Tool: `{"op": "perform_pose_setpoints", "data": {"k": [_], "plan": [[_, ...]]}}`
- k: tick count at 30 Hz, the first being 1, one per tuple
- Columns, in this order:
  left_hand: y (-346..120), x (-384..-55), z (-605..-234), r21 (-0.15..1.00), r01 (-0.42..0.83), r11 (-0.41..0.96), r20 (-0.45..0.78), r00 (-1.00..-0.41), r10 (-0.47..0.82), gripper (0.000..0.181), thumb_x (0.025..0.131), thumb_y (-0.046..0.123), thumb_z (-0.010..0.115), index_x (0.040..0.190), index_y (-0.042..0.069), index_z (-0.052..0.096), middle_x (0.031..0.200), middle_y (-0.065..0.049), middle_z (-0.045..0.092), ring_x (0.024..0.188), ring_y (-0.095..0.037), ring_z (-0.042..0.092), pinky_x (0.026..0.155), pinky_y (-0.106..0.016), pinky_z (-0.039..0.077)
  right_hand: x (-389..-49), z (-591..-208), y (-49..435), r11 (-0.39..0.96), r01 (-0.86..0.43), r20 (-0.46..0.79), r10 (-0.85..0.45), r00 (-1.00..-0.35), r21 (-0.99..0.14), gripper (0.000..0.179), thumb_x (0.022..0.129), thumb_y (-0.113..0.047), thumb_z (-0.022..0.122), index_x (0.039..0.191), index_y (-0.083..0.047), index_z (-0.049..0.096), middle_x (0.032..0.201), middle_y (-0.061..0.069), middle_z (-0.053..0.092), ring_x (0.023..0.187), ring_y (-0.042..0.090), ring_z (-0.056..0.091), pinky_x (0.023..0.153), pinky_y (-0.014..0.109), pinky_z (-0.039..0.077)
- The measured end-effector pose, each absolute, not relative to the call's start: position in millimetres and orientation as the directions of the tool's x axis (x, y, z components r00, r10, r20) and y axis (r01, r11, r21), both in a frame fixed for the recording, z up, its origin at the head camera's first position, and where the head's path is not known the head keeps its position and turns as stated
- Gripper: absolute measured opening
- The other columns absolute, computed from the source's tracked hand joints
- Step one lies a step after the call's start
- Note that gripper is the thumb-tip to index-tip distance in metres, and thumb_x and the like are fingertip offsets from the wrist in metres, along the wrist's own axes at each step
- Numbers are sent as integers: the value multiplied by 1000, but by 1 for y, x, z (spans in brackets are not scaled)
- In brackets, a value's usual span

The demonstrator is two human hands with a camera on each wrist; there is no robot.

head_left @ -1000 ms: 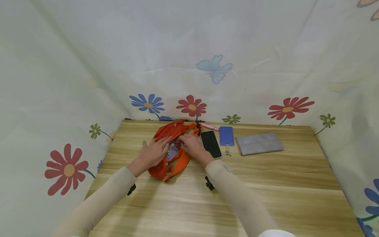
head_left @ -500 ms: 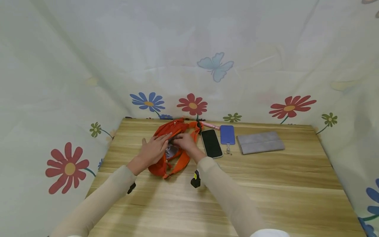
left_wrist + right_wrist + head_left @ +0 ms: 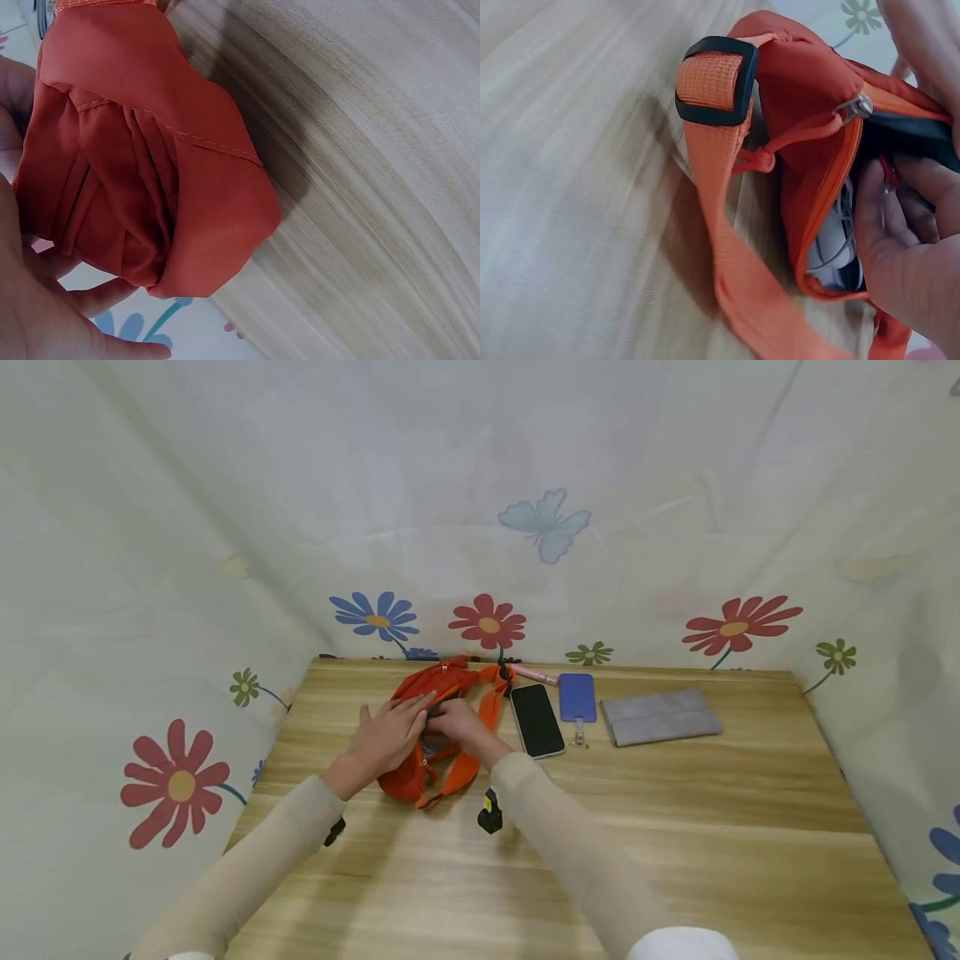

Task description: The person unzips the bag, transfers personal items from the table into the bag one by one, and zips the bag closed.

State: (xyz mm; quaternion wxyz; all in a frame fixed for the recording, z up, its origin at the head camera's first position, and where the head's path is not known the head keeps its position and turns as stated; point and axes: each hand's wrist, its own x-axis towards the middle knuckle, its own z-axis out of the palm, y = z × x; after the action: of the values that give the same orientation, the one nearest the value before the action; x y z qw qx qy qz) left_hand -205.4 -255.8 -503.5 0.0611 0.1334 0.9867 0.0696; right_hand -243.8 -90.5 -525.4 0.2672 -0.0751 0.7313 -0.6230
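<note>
An orange-red waist bag (image 3: 405, 781) lies on the table with its zip undone. My left hand (image 3: 386, 739) rests on its left side, fingers stretched along the opening's edge and thumb held apart. In the left wrist view, fingers of that hand (image 3: 45, 315) lie against the bag's folded cloth (image 3: 135, 172). My right hand (image 3: 461, 727) reaches into the opening. There its fingertips pinch a small red thing (image 3: 889, 172) with a silvery part, mostly hidden. Beside those fingers a white cable (image 3: 847, 225) shows inside the bag.
A phone (image 3: 537, 720), a blue badge holder (image 3: 577, 697) with a clip and a grey wallet-like pouch (image 3: 662, 717) lie right of the bag. Behind the phone is a pink pen-like stick (image 3: 534, 674). The bag's strap (image 3: 727, 262) loops on the table. A patterned curtain (image 3: 487, 527) hangs behind.
My right hand has moved left and deeper into the bag, carrying the red thing, which is now out of sight in the head view. The left hand has stayed on the bag.
</note>
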Motion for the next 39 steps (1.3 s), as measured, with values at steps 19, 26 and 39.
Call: {"op": "perform_pose_setpoints", "data": {"k": [19, 26, 39], "plan": [[-265, -204, -492, 165, 223, 961, -122, -962, 245, 55, 110, 49, 14, 163, 37, 23, 160, -3, 41, 140, -46, 41, 103, -86, 14, -263, -516, -111, 349, 169, -369, -653, -661, -922, 20, 100, -4, 57, 81, -4, 62, 64, 2, 46, 58, 19, 43, 64, 35, 40], [-261, -204, -495, 146, 225, 963, -126, -962, 244, 54, 110, 49, 18, 163, 38, 23, 161, -3, 41, 140, -46, 40, 103, -86, 15, -267, -508, -88, 327, 245, -408, -738, -537, -913, 24, 98, 1, 59, 119, 6, 68, 98, 13, 69, 84, 27, 66, 88, 41, 57], [-258, -197, -501, 120, 226, 967, -134, -961, 242, 54, 110, 47, 23, 163, 38, 20, 161, -5, 40, 142, -47, 37, 103, -86, 10, -281, -495, 51, 487, -162, -247, -670, -700, -858, 32, 103, -8, 57, 132, 4, 63, 128, 20, 66, 110, 34, 67, 92, 44, 56]]}}
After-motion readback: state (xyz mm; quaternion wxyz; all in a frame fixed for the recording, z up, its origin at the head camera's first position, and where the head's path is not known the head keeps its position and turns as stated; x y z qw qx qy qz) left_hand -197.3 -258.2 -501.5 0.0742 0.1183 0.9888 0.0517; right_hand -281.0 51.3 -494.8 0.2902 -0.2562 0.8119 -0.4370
